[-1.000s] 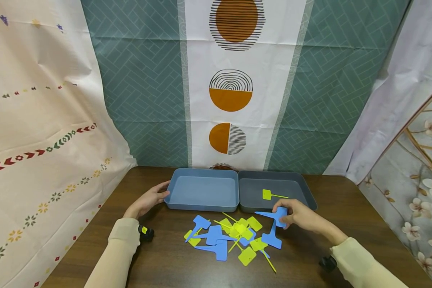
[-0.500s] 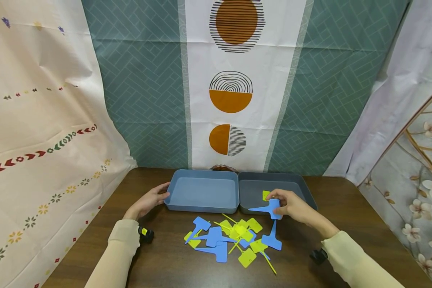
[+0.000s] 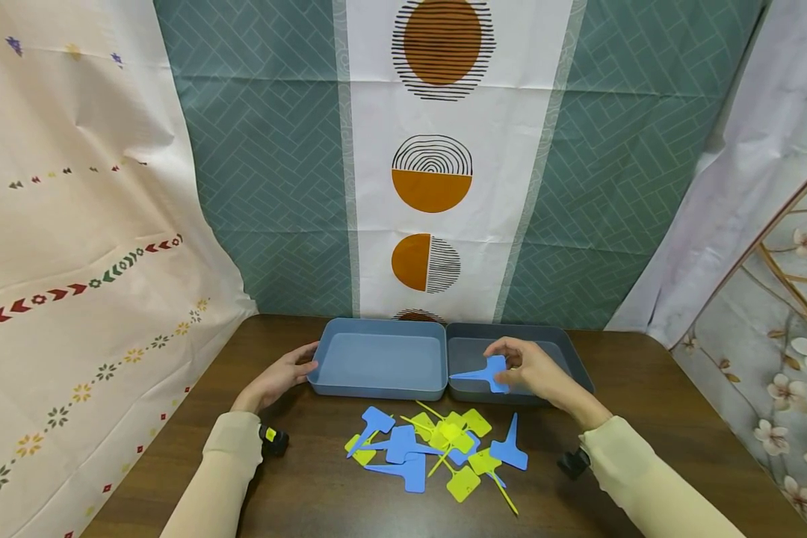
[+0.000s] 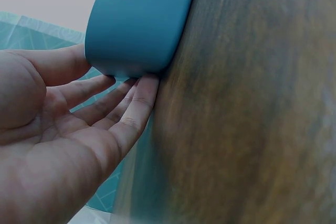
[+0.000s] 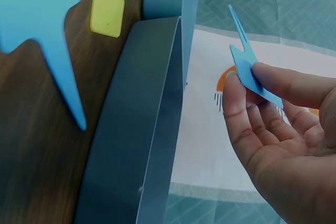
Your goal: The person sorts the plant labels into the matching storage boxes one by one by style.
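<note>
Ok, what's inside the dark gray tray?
The dark gray tray looks bare where visible; the right hand and the blue tag it holds cover part, hiding anything behind them.

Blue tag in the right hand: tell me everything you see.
The blue tag is thin, flat and plastic-looking, a broad panel whose stem tapers to a point. The right hand pinches the panel between thumb and fingers, holding it up over the dark gray tray, stem pointing left in the head view.
</note>
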### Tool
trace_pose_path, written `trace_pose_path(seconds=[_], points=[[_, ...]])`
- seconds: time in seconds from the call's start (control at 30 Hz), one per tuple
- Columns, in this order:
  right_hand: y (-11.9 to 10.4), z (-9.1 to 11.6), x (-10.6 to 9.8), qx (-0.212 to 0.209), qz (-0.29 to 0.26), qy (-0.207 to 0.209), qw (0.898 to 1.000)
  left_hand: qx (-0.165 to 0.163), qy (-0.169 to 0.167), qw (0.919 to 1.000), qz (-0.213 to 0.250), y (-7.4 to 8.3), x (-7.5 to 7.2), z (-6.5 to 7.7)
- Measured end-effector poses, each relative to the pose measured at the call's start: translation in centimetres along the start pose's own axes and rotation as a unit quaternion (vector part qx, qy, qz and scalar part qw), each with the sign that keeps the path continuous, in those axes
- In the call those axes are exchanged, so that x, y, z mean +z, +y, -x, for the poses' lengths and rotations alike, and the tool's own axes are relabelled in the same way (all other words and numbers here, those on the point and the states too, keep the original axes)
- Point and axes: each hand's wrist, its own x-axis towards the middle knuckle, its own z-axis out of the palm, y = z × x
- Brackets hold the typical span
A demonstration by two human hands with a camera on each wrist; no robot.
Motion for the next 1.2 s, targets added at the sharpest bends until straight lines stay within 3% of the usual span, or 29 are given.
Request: trace_pose_path(seconds=[0.6, 0.83, 1.2], points=[[-1.7, -4.2, 0.7, 0.011, -0.054, -0.002, 0.999, 0.001, -0.001, 1.0, 0.004, -0.1, 0.1, 0.0], [-2.5, -5.7, 1.0, 0.038, -0.063, 0.001, 0.997, -0.002, 0.002, 1.0, 0.001, 0.0, -0.1, -0.1], [-4.3, -9.1, 2.1, 0.016, -0.041, -0.04, 0.998, -0.003, -0.001, 1.0, 0.005, -0.1, 0.0, -0.2]])
